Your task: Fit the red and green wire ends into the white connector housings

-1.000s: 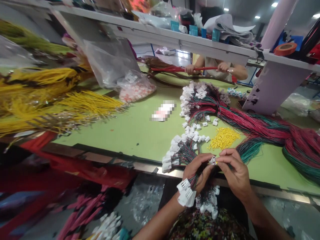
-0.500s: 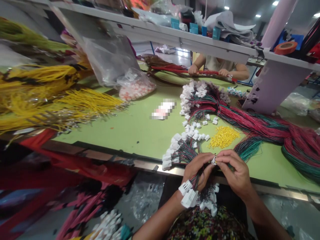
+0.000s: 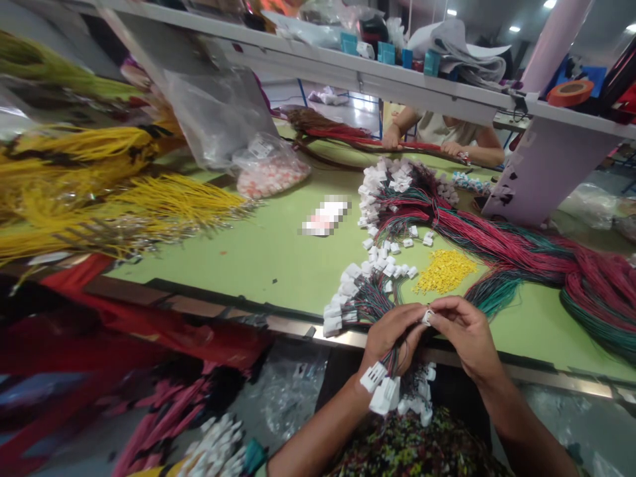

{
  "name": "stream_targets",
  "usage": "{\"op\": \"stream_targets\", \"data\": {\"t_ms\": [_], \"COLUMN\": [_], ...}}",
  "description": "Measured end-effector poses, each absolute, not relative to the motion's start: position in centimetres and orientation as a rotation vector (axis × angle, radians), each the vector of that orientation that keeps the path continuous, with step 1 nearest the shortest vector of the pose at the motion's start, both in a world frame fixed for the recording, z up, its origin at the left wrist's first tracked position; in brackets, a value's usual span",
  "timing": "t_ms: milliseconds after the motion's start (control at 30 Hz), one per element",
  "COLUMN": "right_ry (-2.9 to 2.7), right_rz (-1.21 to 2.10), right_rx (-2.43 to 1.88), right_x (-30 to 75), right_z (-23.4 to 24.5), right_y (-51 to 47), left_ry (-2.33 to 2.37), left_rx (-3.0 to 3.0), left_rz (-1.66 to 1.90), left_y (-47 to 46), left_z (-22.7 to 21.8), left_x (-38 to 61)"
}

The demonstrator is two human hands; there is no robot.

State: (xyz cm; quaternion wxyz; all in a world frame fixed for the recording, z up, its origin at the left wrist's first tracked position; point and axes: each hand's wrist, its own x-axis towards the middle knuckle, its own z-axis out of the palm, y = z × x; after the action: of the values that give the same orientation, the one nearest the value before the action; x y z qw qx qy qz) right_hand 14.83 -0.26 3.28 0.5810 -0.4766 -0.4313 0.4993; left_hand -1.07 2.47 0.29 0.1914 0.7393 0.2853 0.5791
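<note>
My left hand grips a bunch of thin red and green wires, and white plastic connectors hang from the bunch below my wrist. My right hand meets it above the table's front edge. Its thumb and fingers pinch a small white connector close to my left fingertips. The connector's wire ends are mostly hidden by my fingers. Just left of my hands, a fan of wires ending in white connectors lies on the green table.
A long red-and-green wire bundle and a pile of small yellow pieces lie on the table. Yellow wire bunches sit to the left. Across the table, a co-worker's hands hold a red bundle beneath a white shelf.
My hands stay together on the small white connector, with only slight finger movement. The co-worker's hands have shifted along the red bundle, and the whole view has tilted slightly.
</note>
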Motion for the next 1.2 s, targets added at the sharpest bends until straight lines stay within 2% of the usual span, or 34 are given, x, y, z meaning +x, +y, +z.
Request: {"op": "stream_targets", "data": {"t_ms": [233, 333, 433, 633, 733, 833, 1033, 1200], "right_ry": [-0.935, -1.045, -1.253, -1.732, -2.178, -2.367, -1.946, -1.849], "right_rz": [1.113, 1.123, 1.078, 0.722, 0.866, 0.740, 0.328, 0.254], "right_rx": [-1.109, -1.136, -1.166, -1.227, -1.179, -1.194, -1.093, -1.032], "right_x": [14.5, 15.0, 15.8, 18.7, 19.7, 19.4, 16.4, 13.4], "right_z": [2.8, 3.0, 3.5, 4.8, 4.6, 4.0, 5.6, 6.8], "right_y": [-0.3, -0.2, -0.1, -2.4, -4.9, -6.5, -4.7, -2.3], "left_ry": [0.750, 0.751, 0.708, 0.631, 0.737, 0.780, 0.822, 0.753], "left_rx": [2.142, 2.084, 1.999, 1.600, 1.293, 1.293, 1.364, 1.414], "left_rz": [1.696, 1.586, 1.430, 1.232, 1.105, 0.991, 0.858, 0.983], "left_y": [2.6, 2.6, 2.8, 4.2, 4.6, 4.7, 5.0, 5.3], "left_z": [0.0, 0.3, 0.7, 1.4, 1.9, 2.4, 2.3, 1.6], "left_x": [-1.0, -0.9, -1.0, -2.2, -2.0, -1.2, 0.4, 0.4]}}
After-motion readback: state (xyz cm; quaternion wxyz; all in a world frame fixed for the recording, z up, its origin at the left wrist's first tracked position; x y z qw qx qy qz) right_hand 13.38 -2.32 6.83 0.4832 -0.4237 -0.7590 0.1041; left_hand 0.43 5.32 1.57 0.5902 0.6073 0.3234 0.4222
